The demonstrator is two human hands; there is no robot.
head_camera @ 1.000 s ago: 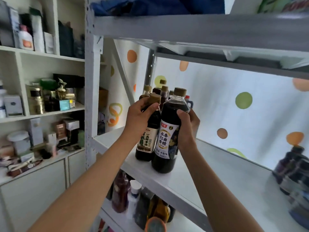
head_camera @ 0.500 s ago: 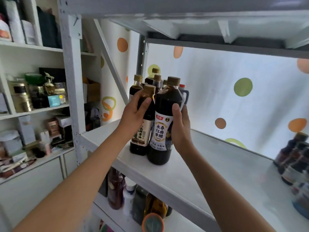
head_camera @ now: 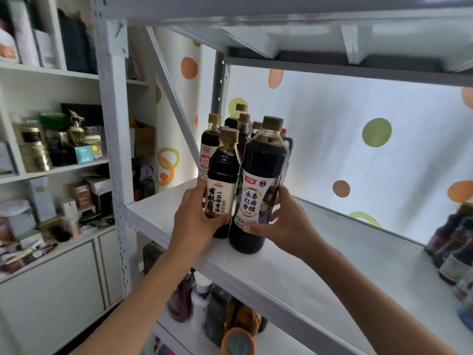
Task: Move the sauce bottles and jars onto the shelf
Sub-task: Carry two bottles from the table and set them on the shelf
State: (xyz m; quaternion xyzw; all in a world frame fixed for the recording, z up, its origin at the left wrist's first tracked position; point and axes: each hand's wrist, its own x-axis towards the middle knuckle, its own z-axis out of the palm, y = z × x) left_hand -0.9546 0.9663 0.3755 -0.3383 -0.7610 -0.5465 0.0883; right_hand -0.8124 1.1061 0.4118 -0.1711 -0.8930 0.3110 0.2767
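Two dark sauce bottles stand at the front left of the white metal shelf (head_camera: pixel 294 275). My left hand (head_camera: pixel 197 221) grips the lower part of the smaller soy sauce bottle (head_camera: pixel 223 172), thumb across its white label. My right hand (head_camera: pixel 284 226) grips the taller vinegar bottle (head_camera: pixel 263 165) low on its label, with fingers behind it. Both bottles are upright with their bases on the shelf board. Behind them stands a cluster of several more dark bottles (head_camera: pixel 212 142) with gold caps.
Several dark bottles (head_camera: pixel 453 244) stand at the shelf's right end. The shelf below holds more bottles (head_camera: pixel 202 303). A white upright post (head_camera: pixel 112 139) frames the left side. An upper shelf beam (head_camera: pixel 332 65) hangs overhead. A cluttered white cabinet (head_camera: pixel 51 155) stands to the left.
Both hands slid from the bottles' upper bodies down to their lower labels. The two bottles now stand on the shelf. The camera view has moved closer and tilted up.
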